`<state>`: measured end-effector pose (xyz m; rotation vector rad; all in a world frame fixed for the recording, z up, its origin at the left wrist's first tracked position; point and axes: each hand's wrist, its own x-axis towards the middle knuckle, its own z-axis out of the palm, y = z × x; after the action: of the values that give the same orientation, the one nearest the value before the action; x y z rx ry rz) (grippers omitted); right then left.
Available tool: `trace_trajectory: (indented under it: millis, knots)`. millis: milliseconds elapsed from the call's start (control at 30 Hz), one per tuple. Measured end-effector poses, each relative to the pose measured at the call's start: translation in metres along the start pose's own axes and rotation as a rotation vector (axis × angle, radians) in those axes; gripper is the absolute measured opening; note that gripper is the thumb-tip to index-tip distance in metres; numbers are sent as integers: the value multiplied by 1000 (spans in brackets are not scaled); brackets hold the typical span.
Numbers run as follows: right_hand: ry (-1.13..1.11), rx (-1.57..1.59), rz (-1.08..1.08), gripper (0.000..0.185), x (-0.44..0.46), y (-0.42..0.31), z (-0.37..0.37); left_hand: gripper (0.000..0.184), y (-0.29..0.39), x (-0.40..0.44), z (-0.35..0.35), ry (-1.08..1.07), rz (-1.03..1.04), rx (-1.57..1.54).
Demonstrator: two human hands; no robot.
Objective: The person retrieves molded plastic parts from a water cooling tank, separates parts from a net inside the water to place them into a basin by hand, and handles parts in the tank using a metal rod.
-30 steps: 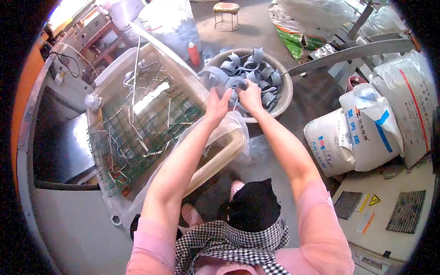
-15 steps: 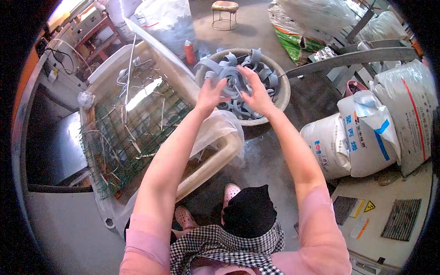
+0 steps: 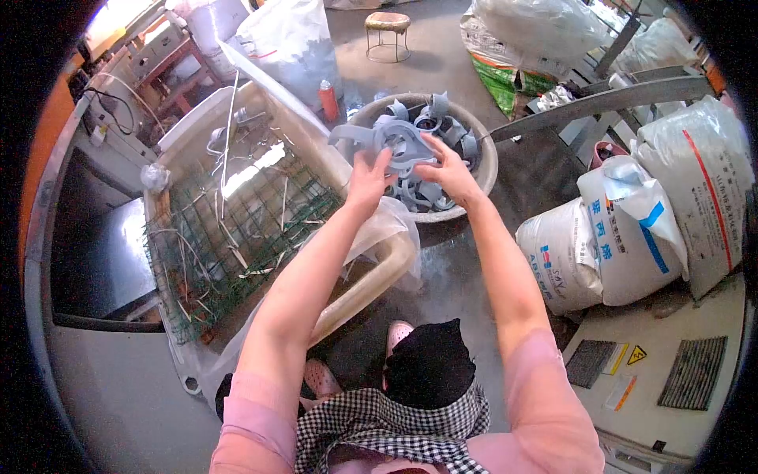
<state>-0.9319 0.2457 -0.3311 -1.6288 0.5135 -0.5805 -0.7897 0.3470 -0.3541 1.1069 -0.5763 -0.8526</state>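
Over the round tub point(image 3: 491, 170), my left hand point(image 3: 368, 183) and my right hand point(image 3: 450, 175) hold a grey, curved plastic part point(image 3: 404, 141) between them. The part has a rounded body with an opening and a strap-like end sticking out to the left. My left fingers close on its lower left side, while the right thumb and fingers pinch its right edge. Below and around it, several similar grey parts point(image 3: 433, 196) fill the tub in a loose heap. Some fingertips are hidden behind the part.
Left of the tub stands a large pale basin point(image 3: 399, 261) with green wire mesh point(image 3: 237, 225) and thin white strips. White printed sacks point(image 3: 628, 237) stand at the right, near a metal bar point(image 3: 608, 101). An orange bottle point(image 3: 328, 101) and a stool point(image 3: 387, 24) are farther back.
Both hands have come slightly down and closer to me. The grey part between them has turned, showing its rounded body and opening more plainly.
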Motion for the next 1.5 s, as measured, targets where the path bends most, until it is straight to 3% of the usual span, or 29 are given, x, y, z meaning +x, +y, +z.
trace_trajectory:
  millis: [67, 133, 267, 333, 400, 500, 567, 600, 633, 667, 700, 733, 800, 867, 900, 967, 1133, 1233, 1467, 1500]
  knots:
    - [33, 132, 68, 62, 7, 13, 2, 50, -3, -6, 3, -3, -20, 9]
    - [17, 596, 248, 52, 9, 12, 5, 42, -10, -8, 5, -49, -56, 7]
    - [12, 645, 235, 39, 3, -7, 12, 40, -7, -6, -1, -119, -79, 163]
    - [64, 593, 193, 39, 8, -5, 21, 38, 6, -10, 0, -166, -143, 564]
    - [120, 544, 154, 40, 12, -1, 32, 38, 6, -17, 6, -164, -77, 459]
    - [453, 370, 100, 44, 21, 8, 45, 37, 5, -19, 10, -160, -77, 424]
    - [470, 383, 58, 42, 26, 17, 43, 28, 7, -21, 11, -161, -91, 735]
    - [487, 395, 17, 41, 30, 21, 41, 28, 13, -29, 12, -160, -91, 737]
    - [535, 202, -19, 40, 33, 22, 34, 27, 23, -43, 12, -196, 121, 1007]
    - [537, 206, -19, 40, 33, 25, 27, 26, 28, -54, 10, -232, 341, 1273]
    - [595, -7, -67, 42, 31, 17, 22, 32, 29, -59, 4, -185, 693, 1309]
    - [646, -223, -111, 43, 28, 12, 20, 32, 31, -58, -1, -191, 689, 1312]
    - [636, -295, -93, 43, 27, 12, 19, 43, 40, -53, -2, -137, 982, 1430]
    - [532, -356, -111, 41, 26, 13, 21, 53, 41, -44, 5, -170, 916, 1438]
    - [556, -321, -22, 39, 28, 14, 24, 54, 39, -35, 9, -186, 982, 1535]
    - [545, -410, -77, 40, 34, 35, 16, 58, 31, -19, 9, -217, 1033, 1688]
    - [507, -384, -17, 40, 23, 5, 8, 56, 37, 5, 20, -278, 1103, 1697]
    - [547, -466, -130, 39, 23, 14, -5, 56, 41, 14, 27, -401, 1164, 1731]
    - [501, -599, -187, 42, 24, 11, -16, 68, 22, 25, 40, -196, 1205, 1881]
    - [536, -642, -247, 43, 27, 17, -16, 57, 22, 27, 41, -252, 1217, 1861]
